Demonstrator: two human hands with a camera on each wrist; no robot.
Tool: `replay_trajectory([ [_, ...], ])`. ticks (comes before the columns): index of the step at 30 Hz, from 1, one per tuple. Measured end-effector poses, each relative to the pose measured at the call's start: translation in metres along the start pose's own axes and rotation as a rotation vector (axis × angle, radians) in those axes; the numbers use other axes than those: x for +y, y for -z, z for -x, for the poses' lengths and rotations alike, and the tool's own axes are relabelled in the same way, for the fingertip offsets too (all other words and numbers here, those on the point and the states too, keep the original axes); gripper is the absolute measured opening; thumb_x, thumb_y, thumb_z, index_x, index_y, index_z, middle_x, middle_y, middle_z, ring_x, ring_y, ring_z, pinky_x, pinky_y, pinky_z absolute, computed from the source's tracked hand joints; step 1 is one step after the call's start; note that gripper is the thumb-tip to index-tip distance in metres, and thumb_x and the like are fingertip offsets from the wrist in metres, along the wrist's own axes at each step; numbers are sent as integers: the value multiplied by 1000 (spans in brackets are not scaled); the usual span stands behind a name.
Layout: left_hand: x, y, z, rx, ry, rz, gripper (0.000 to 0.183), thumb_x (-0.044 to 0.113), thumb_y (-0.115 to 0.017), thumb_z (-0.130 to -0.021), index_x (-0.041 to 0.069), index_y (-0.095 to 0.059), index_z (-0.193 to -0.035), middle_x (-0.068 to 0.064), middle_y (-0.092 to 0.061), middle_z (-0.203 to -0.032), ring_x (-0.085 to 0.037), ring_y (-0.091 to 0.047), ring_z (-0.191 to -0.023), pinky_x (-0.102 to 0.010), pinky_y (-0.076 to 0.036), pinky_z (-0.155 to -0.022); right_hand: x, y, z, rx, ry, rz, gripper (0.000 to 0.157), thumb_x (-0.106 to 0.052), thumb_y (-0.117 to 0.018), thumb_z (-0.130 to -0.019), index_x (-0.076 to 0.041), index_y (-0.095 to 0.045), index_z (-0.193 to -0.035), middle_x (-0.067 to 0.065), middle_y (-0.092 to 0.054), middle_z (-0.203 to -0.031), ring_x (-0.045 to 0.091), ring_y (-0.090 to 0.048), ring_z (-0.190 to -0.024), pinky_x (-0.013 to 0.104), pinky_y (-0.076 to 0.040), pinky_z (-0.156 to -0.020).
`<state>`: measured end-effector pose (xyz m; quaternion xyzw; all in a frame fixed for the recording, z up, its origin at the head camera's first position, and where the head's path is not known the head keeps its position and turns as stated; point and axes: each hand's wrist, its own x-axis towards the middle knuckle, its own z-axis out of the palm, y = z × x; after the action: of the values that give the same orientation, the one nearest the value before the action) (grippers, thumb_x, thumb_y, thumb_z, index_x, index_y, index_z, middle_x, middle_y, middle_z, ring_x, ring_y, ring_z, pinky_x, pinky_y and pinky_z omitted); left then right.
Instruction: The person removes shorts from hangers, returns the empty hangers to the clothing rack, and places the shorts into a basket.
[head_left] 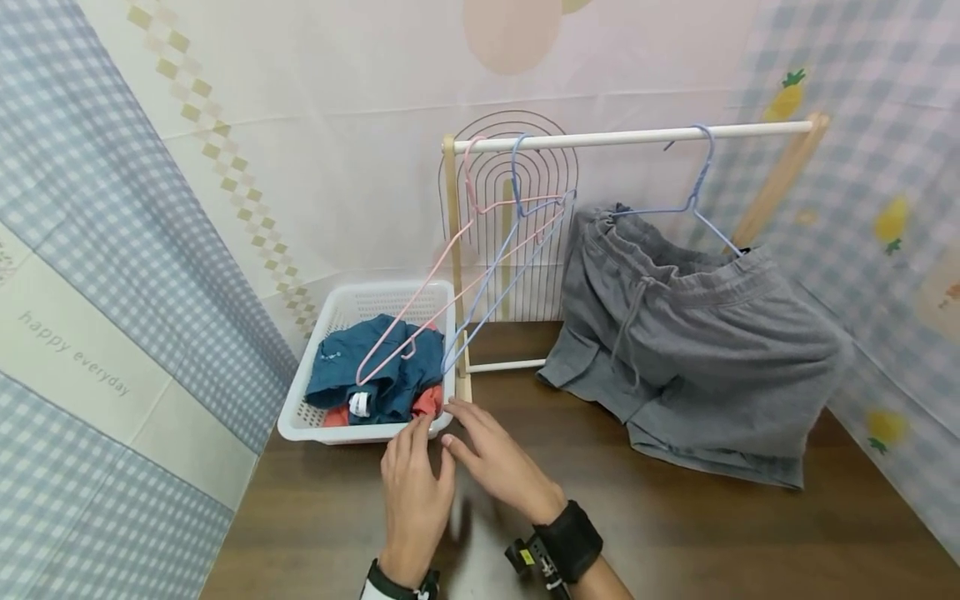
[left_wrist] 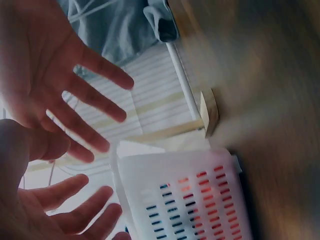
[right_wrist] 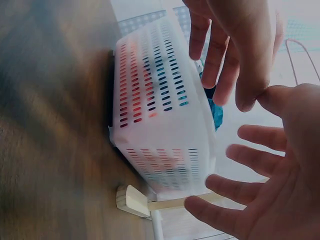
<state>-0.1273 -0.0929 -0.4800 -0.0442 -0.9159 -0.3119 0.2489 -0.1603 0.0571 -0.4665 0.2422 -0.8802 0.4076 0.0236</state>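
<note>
Basket (head_left: 337, 434) with a dark teal garment (head_left: 351, 358) inside stands just beyond the left hand (head_left: 411, 490) and right hand (head_left: 504, 462), whose relaxed fingers (left_wrist: 97, 98) are spread apart.

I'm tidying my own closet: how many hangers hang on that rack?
3 on the rack: a pink hanger at left, a blue hanger just right of it, another blue hanger farther right, holding grey shorts.

Right hand (left_wrist: 45, 65) was up close, palm showing, fingers spread. Left hand (left_wrist: 30, 215) sat left of it, fingers apart, thumb out. White slotted basket (left_wrist: 135, 175) stood on the brown tabletop (left_wrist: 280, 125), red cloth (left_wrist: 204, 190) showing through. Right of it: wooden foot (left_wrist: 210, 112), white bar (left_wrist: 182, 80), then grey-blue garment (left_wrist: 127, 32).
</note>
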Motion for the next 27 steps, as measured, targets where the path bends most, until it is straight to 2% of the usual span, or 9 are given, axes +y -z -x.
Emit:
replay_trajectory([
  [4, 6, -1, 5, 0, 16, 19, 50, 13, -81, -91, 5, -66, -138, -17, -68, -131, -38, -60, -119, -58, -48, -96, -1, 5, 6, -21, -34, -3, 52, -36, -52, -113, -9, -48, -157, 10, -47, -162, 26, -43, -150, 51, -40, -120],
  [8, 10, 0, 8, -8, 26, 49, 46, 14, -82, -91, 5, -68, -135, -14, -70, -127, -35, -63, -114, -54, -51, -93, -2, 12, 14, 7, -73, -37, 50, -34, -56, -111, -11, -51, -155, 8, -52, -157, 24, -48, -147, 50, -43, -117],
  [17, 18, 0, 10, -83, 54, 120, 38, 13, -81, -93, 11, -71, -130, -6, -72, -121, -26, -66, -108, -50, -57, -89, -7, 32, 37, 128, -140, -69, 47, -26, -60, -109, -16, -52, -154, 6, -55, -153, 26, -52, -143, 52, -46, -113],
  [23, 20, -4, 16, -63, 23, 163, 38, 12, -82, -92, 13, -71, -129, -3, -71, -117, -22, -67, -107, -47, -58, -86, -1, 36, 51, 243, -136, -72, 45, -21, -62, -109, -12, -54, -152, 8, -59, -148, 30, -57, -138, 55, -49, -108],
  [27, 21, -9, 18, -74, 12, 190, 37, 11, -80, -94, 13, -71, -129, -3, -72, -115, -21, -69, -105, -43, -60, -83, 7, 35, 56, 306, -145, -60, 41, -18, -64, -107, -11, -57, -148, 8, -62, -143, 31, -60, -132, 55, -53, -102],
])
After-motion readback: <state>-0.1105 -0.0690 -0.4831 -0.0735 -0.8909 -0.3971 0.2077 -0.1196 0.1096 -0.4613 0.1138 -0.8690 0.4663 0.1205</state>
